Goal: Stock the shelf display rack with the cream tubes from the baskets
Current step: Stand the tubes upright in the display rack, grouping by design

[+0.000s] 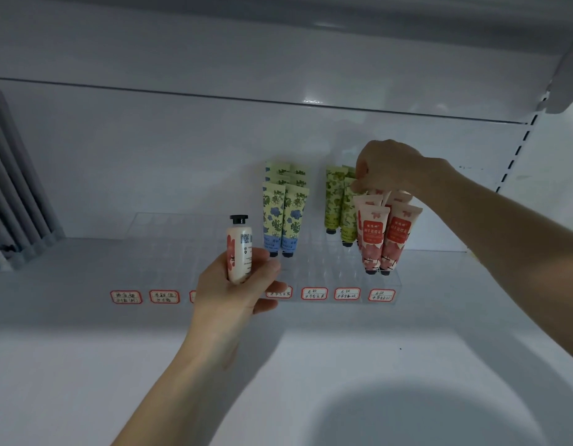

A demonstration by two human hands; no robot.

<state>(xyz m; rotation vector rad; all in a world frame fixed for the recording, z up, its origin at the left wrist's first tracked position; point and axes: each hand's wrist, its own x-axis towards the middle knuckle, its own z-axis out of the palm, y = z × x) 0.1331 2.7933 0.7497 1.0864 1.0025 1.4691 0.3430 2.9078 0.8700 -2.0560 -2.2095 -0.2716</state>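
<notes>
Plainly, the right hand (386,169) reaches over the pink tubes (388,236) standing in the clear acrylic rack (310,262). Its fingertips (359,185) are bunched and seem to pinch the crimped top of a rear one, beside the green-leaf tubes (335,201). The left hand (236,284) grips a white black-capped tube (239,249) upright, just in front of the rack. Best to seat the rear tube cap-down, straight into its slot, without nudging its neighbours, then match the waiting tube to its handwritten label (314,293).

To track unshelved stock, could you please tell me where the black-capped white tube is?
Head view, left of centre: the white tube stands upright in the left hand, left of the blue-flowered tubes.
</notes>
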